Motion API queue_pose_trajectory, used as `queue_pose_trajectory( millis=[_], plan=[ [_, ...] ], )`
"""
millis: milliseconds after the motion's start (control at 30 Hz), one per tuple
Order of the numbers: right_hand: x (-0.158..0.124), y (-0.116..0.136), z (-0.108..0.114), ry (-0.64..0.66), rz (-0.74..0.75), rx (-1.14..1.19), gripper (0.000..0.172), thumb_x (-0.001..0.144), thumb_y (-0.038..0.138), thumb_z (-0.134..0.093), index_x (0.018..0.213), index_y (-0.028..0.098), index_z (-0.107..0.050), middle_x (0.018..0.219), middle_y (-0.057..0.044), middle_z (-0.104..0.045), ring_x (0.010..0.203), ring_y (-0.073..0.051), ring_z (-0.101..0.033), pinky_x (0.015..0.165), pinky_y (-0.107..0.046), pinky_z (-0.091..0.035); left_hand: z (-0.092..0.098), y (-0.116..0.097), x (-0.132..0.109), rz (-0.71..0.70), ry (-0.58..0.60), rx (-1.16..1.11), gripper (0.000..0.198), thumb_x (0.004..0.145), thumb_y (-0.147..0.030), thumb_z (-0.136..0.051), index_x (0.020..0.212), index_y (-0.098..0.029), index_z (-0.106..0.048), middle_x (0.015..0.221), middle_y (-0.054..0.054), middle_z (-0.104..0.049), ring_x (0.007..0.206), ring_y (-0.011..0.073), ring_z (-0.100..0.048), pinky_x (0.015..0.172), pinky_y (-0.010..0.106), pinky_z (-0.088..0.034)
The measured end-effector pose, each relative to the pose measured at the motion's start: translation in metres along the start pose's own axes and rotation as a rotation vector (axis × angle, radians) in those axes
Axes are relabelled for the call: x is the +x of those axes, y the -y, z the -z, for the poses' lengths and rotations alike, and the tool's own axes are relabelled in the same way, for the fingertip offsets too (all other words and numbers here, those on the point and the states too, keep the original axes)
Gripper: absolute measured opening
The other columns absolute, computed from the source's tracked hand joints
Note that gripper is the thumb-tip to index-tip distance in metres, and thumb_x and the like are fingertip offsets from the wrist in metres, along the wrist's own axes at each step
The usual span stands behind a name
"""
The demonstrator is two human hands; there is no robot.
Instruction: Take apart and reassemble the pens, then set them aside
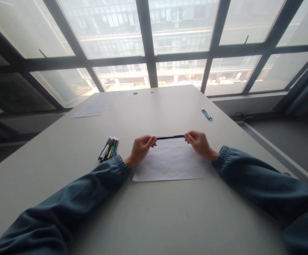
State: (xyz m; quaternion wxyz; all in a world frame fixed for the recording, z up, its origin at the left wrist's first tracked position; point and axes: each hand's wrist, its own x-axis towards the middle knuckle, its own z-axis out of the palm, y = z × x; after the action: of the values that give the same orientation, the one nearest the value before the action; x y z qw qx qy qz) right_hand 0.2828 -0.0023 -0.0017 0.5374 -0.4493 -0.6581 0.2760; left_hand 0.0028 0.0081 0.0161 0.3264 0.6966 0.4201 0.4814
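A slim black pen point(170, 137) is stretched level between my two hands, above the far part of a white sheet of paper point(172, 163). Its left end is pinched between the thumb and fingers of my left hand point(142, 147). My right hand point(199, 141) pinches the right end in the same way. The paper lies flat on the table, slightly wrinkled, and its far side is partly hidden by the hands and pen. Close to my left wrist, several dark pens point(108, 148) with white, yellow and green markings lie side by side.
The white table point(156, 216) reaches toward the large windows. Blue pens point(206, 114) lie near its right edge. More paper point(92, 106) rests at the far left, and a small round dark spot point(135, 93) shows at the far end. A blue curtain point(302, 88) hangs at right.
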Motion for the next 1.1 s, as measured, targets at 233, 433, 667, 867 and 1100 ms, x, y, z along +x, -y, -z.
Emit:
queue_pose_trajectory(
  millis=[233,433,667,867,1100],
  plan=[
    [0.0000,-0.0011,-0.0005,0.005,-0.001,0.006,0.046,0.090,0.056,-0.061,0.069,0.016,-0.066,0.061,-0.003,-0.064,0.056,-0.013,-0.057,0.054,-0.025,-0.044,0.0001,-0.0011,0.0004,0.002,0.004,-0.003,0.046,0.088,-0.054,-0.065,0.070,-0.012,-0.071,0.064,0.006,-0.070,0.056,0.0125,-0.061,0.056,0.023,-0.049],
    [0.0000,0.0013,-0.0001,0.010,0.002,-0.009,0.047,0.090,0.059,-0.060,0.069,0.017,-0.066,0.061,-0.003,-0.065,0.055,-0.014,-0.057,0.054,-0.026,-0.044,0.0000,-0.0024,0.0003,0.006,0.005,0.005,0.046,0.088,-0.055,-0.065,0.069,-0.013,-0.071,0.063,0.006,-0.070,0.056,0.0129,-0.061,0.056,0.023,-0.049],
    [-0.0002,-0.0019,0.0000,0.009,-0.002,-0.005,0.048,0.090,0.060,-0.060,0.069,0.017,-0.066,0.061,-0.003,-0.065,0.056,-0.015,-0.058,0.054,-0.026,-0.045,0.0001,0.0013,0.0004,0.001,0.006,0.004,0.045,0.089,-0.053,-0.064,0.070,-0.013,-0.072,0.064,0.006,-0.070,0.056,0.0127,-0.061,0.056,0.023,-0.049],
    [-0.0004,0.0001,-0.0006,0.008,0.000,0.002,0.049,0.090,0.060,-0.059,0.069,0.017,-0.066,0.061,-0.003,-0.064,0.055,-0.014,-0.057,0.054,-0.026,-0.045,0.0007,0.0002,0.0002,0.003,0.011,0.000,0.046,0.089,-0.054,-0.064,0.069,-0.012,-0.071,0.063,0.006,-0.070,0.055,0.0121,-0.061,0.056,0.022,-0.048],
    [-0.0002,-0.0035,-0.0006,0.014,0.000,-0.021,0.050,0.090,0.062,-0.058,0.068,0.017,-0.066,0.060,-0.003,-0.064,0.056,-0.014,-0.057,0.055,-0.026,-0.044,0.0004,0.0003,0.0008,0.002,0.008,0.013,0.047,0.089,-0.055,-0.064,0.069,-0.013,-0.071,0.062,0.006,-0.069,0.055,0.0125,-0.060,0.055,0.023,-0.047]
  ],
)
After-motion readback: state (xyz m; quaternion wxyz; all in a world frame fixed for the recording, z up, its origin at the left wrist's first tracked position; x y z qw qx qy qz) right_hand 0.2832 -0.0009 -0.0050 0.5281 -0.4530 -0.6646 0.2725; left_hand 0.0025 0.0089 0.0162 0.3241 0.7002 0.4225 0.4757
